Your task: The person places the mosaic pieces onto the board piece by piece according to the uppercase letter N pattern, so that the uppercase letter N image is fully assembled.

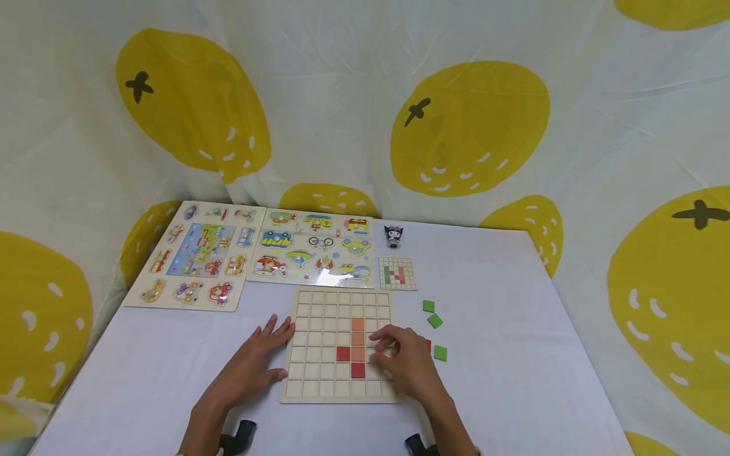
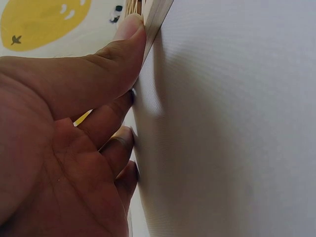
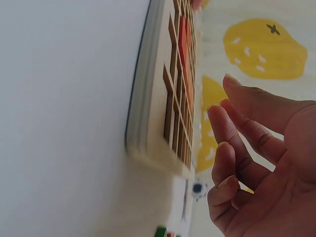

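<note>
Here, you appear to steady a pale wooden gridded board (image 1: 312,400) on the white-clothed table (image 1: 513,380), your left hand (image 1: 253,362) spread, thumb touching its left edge, while your right hand (image 1: 407,362) hovers above the board's right side, thumb and forefinger apart, its grip holding nothing visible. To seat a loose, flat green square tile (image 1: 440,353) from the right cleanly, pinch opposite edges, square it to the raised ribs and press evenly. Three flat orange square tiles (image 1: 357,339) and two flat red square tiles (image 1: 343,354) fill shallow, bare-wood cells.
</note>
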`<state>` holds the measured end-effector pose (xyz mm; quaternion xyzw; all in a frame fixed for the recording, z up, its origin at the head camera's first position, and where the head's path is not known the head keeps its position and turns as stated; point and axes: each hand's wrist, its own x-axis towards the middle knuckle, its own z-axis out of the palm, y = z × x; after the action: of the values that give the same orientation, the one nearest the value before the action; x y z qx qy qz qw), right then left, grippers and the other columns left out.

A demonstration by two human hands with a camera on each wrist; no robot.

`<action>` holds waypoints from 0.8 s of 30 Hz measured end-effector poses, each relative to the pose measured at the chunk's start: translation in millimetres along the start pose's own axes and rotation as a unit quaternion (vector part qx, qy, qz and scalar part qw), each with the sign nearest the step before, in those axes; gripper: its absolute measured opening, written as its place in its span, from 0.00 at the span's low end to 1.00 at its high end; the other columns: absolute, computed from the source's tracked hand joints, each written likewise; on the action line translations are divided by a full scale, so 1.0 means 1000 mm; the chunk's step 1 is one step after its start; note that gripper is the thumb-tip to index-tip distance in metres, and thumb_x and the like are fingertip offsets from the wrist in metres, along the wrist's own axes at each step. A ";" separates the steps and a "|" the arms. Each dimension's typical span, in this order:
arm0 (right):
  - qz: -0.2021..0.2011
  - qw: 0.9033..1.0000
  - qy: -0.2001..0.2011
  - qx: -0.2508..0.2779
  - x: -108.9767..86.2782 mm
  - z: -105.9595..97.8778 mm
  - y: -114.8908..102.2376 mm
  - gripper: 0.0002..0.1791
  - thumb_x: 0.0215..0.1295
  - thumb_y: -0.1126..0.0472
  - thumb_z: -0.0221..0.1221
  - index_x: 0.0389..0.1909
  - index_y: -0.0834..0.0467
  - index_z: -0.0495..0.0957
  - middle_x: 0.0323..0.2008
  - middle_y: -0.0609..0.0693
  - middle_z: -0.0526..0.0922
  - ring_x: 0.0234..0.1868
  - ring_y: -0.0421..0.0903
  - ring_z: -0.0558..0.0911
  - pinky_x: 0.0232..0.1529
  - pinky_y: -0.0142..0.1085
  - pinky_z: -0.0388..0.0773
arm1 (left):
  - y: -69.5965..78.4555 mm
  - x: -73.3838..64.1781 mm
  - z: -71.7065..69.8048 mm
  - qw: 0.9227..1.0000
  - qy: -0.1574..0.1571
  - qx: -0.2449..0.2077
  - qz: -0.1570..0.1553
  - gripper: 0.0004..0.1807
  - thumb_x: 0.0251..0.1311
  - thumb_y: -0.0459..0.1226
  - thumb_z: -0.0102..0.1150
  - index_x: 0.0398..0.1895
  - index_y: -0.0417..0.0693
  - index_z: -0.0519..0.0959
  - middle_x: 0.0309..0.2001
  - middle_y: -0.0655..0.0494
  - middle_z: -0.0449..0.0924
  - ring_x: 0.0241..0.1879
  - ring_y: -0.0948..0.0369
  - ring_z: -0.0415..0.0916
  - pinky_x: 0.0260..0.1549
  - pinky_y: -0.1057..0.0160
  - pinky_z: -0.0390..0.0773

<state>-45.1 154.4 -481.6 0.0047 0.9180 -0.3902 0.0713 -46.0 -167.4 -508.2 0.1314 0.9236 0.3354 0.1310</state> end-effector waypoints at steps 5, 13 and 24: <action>0.028 0.999 0.026 -0.003 -0.002 -0.010 0.008 0.18 0.54 0.63 0.80 0.45 0.47 0.89 0.30 0.39 0.84 0.35 0.43 0.73 0.33 0.31 0.70 | -0.001 -0.001 0.000 1.000 0.000 -0.002 0.004 0.54 0.49 0.33 0.81 0.82 0.49 0.65 0.84 0.54 0.58 0.87 0.44 0.44 0.85 0.37 0.46; 0.054 0.997 0.060 -0.011 -0.003 -0.029 0.026 0.20 0.53 0.67 0.79 0.47 0.48 0.89 0.32 0.42 0.86 0.36 0.43 0.75 0.37 0.30 0.71 | -0.002 -0.002 -0.002 1.000 0.007 -0.005 0.015 0.53 0.50 0.33 0.81 0.82 0.49 0.65 0.84 0.53 0.59 0.87 0.45 0.44 0.85 0.37 0.46; 0.083 0.993 0.081 -0.018 -0.004 -0.048 0.053 0.23 0.54 0.68 0.78 0.51 0.51 0.88 0.45 0.48 0.90 0.41 0.47 0.77 0.37 0.31 0.75 | -0.002 -0.002 -0.002 1.000 0.005 -0.011 0.012 0.53 0.50 0.33 0.81 0.82 0.49 0.65 0.84 0.54 0.59 0.87 0.45 0.44 0.85 0.37 0.46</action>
<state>-43.8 226.3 -486.3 0.1112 0.9242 -0.3643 0.0290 -44.6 -170.5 -507.9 0.1393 0.9190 0.3475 0.1235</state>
